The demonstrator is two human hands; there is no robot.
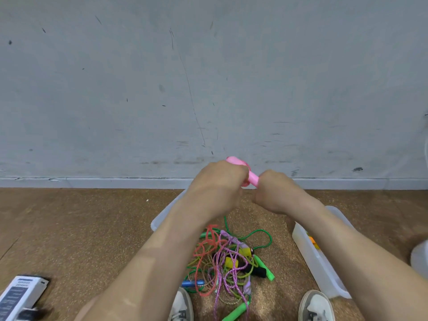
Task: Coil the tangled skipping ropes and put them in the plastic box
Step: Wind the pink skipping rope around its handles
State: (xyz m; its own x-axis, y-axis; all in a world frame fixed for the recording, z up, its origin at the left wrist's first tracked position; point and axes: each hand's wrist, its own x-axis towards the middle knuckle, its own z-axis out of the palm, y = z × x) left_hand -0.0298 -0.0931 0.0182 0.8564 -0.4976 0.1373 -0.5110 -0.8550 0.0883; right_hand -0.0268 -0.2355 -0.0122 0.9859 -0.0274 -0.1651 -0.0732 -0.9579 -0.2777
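Observation:
Both my hands are raised in front of the wall, closed around a pink skipping rope (253, 176). My left hand (220, 181) grips one end, where a pink handle tip shows above the knuckles. My right hand (275, 193) holds the other pink handle. Below, between my feet, lies a tangled pile of skipping ropes (227, 258) in red, green, pink-purple and yellow, with green, blue, black and yellow handles. A clear plastic box (324, 269) stands on the floor to the right, with something orange inside it. My right forearm covers part of it.
A second clear plastic piece (162, 216), perhaps a lid or box, shows behind my left arm. A white and blue carton (18, 295) lies at the lower left. My two white shoes (183, 306) flank the pile. A scuffed grey wall rises behind the brown floor.

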